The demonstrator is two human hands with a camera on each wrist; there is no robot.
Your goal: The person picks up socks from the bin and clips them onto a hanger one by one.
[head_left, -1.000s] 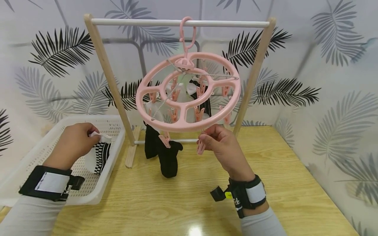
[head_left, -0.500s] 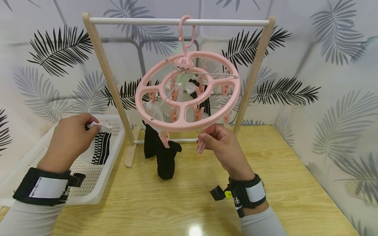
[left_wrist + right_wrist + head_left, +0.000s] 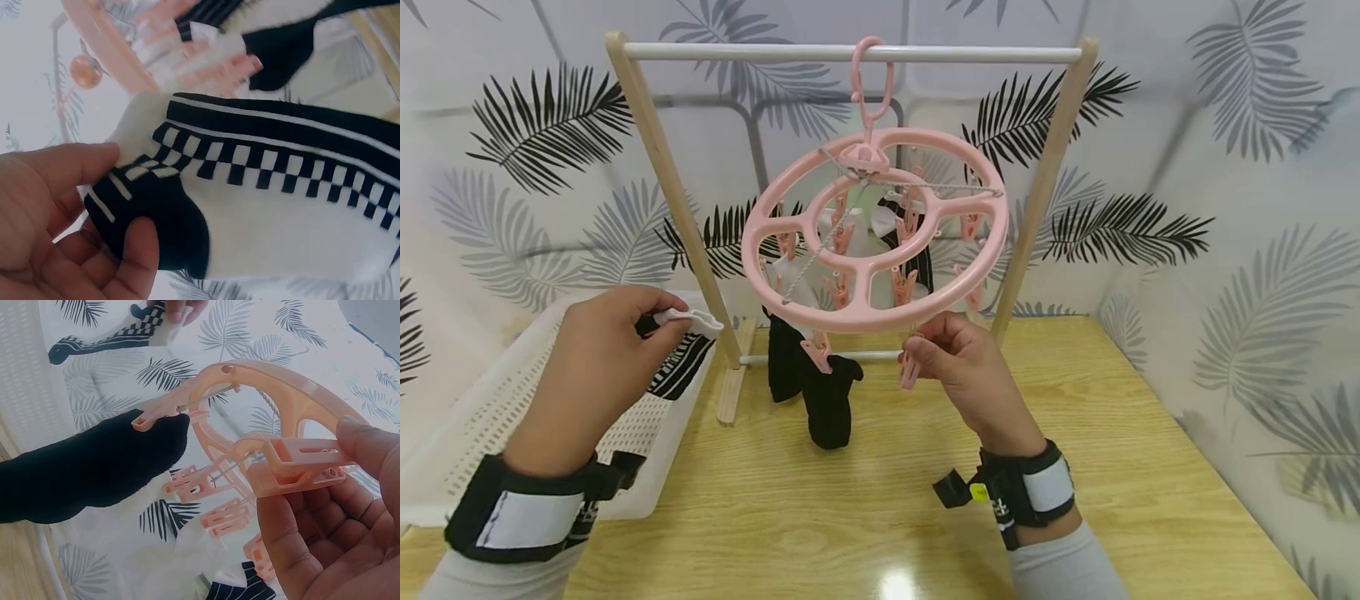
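Note:
My left hand pinches the white cuff of a black-and-white checked, striped sock, which hangs down near the basket's right side. In the left wrist view the sock stretches away from thumb and fingers. My right hand grips a pink clothespin at the front of a round pink drying hanger. Seen from the right wrist, the thumb is on one side of the clothespin and fingers on the other, with no sock in it. Left of it, a black sock hangs from another clothespin.
The hanger hooks over the white bar of a wooden-legged rack. More socks, one of them striped, hang from its rear clothespins. A white perforated basket stands left on the wood table.
My left hand has lifted the checked sock and brought it rightward, from over the basket toward the rack's left leg. My right hand stays on the same clothespin.

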